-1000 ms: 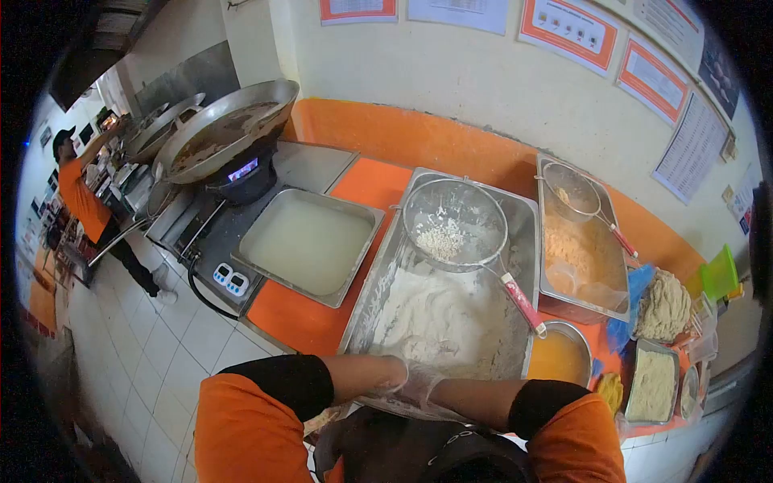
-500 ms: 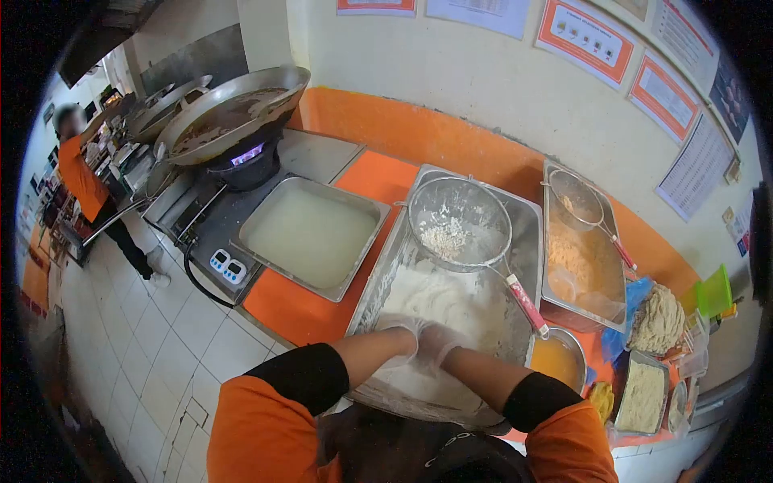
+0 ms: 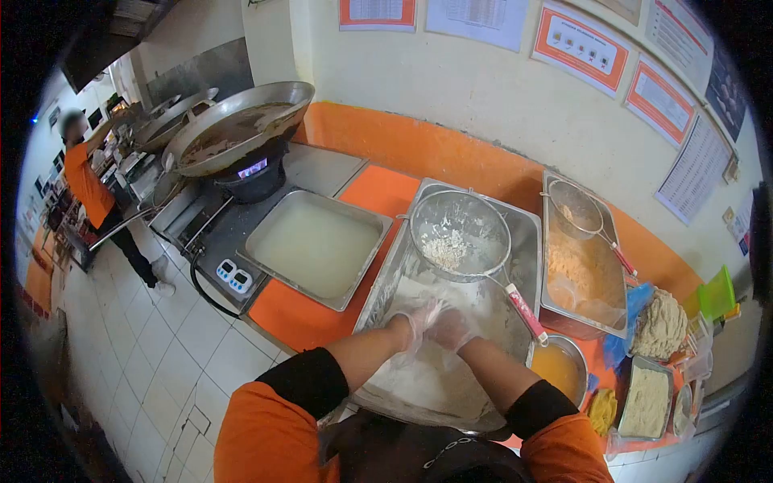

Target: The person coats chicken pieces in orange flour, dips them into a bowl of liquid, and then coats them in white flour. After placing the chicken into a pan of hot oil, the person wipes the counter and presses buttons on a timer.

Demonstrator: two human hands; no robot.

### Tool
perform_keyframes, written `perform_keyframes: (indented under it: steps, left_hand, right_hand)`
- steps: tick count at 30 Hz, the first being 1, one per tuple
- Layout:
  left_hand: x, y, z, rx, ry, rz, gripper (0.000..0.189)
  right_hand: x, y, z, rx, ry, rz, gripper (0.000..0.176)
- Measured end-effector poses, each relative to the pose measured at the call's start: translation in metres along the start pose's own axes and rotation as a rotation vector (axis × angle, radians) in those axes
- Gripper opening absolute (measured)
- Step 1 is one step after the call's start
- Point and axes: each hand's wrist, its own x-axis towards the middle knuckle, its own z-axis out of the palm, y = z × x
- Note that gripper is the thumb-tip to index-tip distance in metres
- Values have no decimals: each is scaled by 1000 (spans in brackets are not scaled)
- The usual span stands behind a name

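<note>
Inside the steel tray (image 3: 527, 241), the left hand (image 3: 416, 320) and right hand (image 3: 452, 328), clear-gloved, are meeting at fine white powder (image 3: 427, 385), grip impossible to tell; across its far end a mesh sieve (image 3: 475, 233) is resting; beyond, posters (image 3: 580, 48) are bearing unreadably small print.

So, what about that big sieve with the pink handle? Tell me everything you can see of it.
The large sieve has a round, metal-looking rim and fine mesh, with white clumps inside. Its patterned pinkish-red handle ends in a loop. It sits across the far part of the long metal pan, above the flour; a lug reaches the pan's left rim and the handle crosses the right. The left hand and right hand are apart from it.
</note>
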Motion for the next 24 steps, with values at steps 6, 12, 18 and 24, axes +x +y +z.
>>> perform_keyframes:
  steps: [6, 12, 18, 24]
  left_hand:
    - [71, -50, -37, 615, 61, 265, 41]
    - [170, -103, -64, 1161, 317, 497, 33]
    - [137, -90, -56, 908, 108, 181, 35]
    - [34, 3, -17, 1398, 519, 486, 36]
  right_hand:
    - [20, 21, 59, -309, -61, -459, 24]
    - [-6, 2, 12, -68, -32, -374, 34]
    - [-4, 20, -22, 425, -197, -88, 54]
    - [21, 62, 21, -411, 82, 276, 69]
